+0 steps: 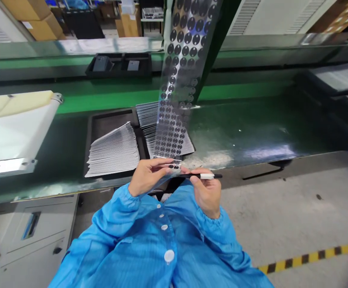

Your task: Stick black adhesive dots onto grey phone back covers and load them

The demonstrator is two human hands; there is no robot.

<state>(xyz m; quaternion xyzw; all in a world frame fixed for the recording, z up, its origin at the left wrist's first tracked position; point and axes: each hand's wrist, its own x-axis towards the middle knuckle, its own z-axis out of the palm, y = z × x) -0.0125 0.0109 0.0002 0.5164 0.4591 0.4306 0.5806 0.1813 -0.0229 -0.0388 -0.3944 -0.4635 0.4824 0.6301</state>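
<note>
In the head view, your left hand (145, 178) has its thumb and index finger pinched together at the near end of a clear strip (174, 120) dotted with dark discs. That strip runs away from you, up across the counter (230, 120). Your right hand (208, 194) has its fingers closed around a black-and-white pen-like tool (207, 176), lying nearly level, with its inner end close by the strip's near end; you can't tell whether they touch. Beyond your left hand, a black tray (107, 120) holds a fanned stack of thin pieces (115, 154); a second stack (146, 117) lies beside it, partly behind the strip.
</note>
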